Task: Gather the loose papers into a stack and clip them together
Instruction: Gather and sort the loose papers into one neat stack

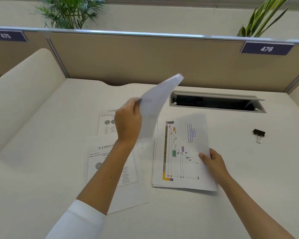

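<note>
Papers (181, 152) stacked under right hand (214, 161); left hand (128, 123) lifts sheet (155, 107).

**Your arms and what you wear**

You show two bare forearms and two bare hands in the head view. Your left hand (128, 120) is seen from its back, with a rounded knuckle line and a slim wrist below it. Your left arm wears a white sleeve (79, 221), plain and unmarked, pushed up so its soft, slightly rumpled cuff ends just below the elbow. The cloth looks smooth, with no visible buttons, stripes or print. Your right hand (214, 161) is smaller in view, thumb uppermost, and its forearm is bare all the way to the picture's lower edge. You wear no visible rings, watch or bands on either wrist.
</note>
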